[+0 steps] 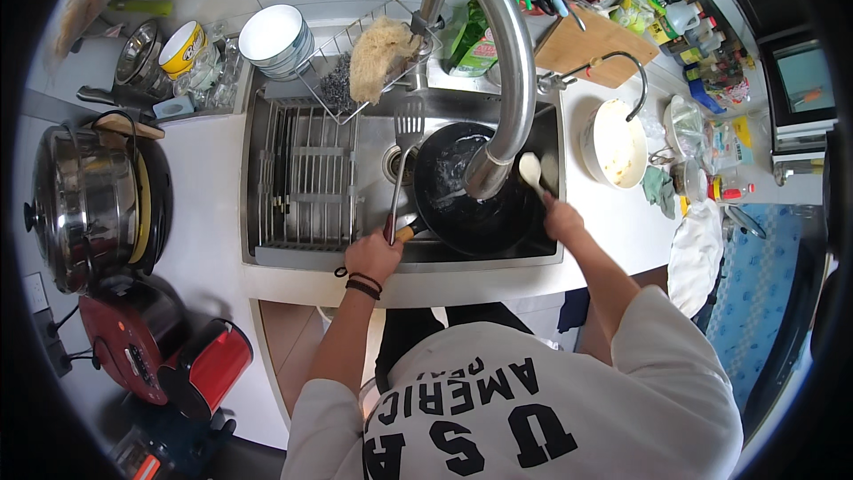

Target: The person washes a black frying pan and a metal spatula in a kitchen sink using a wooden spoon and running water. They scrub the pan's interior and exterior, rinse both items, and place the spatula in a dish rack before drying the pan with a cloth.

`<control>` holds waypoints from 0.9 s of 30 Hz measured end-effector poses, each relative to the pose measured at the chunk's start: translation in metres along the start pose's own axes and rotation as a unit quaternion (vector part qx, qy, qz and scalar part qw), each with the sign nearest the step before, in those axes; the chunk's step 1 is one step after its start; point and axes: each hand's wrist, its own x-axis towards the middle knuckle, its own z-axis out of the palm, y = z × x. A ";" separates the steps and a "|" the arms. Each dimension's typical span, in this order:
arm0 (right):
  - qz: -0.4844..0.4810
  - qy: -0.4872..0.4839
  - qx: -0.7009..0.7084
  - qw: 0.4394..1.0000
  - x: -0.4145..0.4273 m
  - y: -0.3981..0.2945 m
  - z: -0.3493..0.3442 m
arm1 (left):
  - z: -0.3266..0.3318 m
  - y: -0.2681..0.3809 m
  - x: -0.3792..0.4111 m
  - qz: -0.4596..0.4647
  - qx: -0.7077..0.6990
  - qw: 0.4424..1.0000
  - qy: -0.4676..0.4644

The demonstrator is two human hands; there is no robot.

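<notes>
My left hand [373,257] is closed around the dark red handle of a slotted metal turner [401,160], which points away from me over the sink. Beside those fingers is the wooden handle [405,234] of a black wok [450,230]; whether I also grip it cannot be made out. The wok sits in the stainless steel sink [373,197] with water [456,157] in it, under the curved faucet [513,73]. On the right, my right hand [563,220] holds a pale spoon [531,170] at the wok's right rim.
A metal drying rack [320,177] fills the sink's left side. Behind it, a wire basket [350,110] holds a loofah [380,57], near stacked bowls [274,40]. Right of the sink are a soiled white bowl [616,147] and a cutting board [593,47]. A steel pot [86,200] stands left.
</notes>
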 end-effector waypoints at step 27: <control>-0.176 0.044 -0.320 0.930 0.066 -0.042 -0.037 | 0.007 -0.009 -0.003 0.076 0.043 0.995 0.049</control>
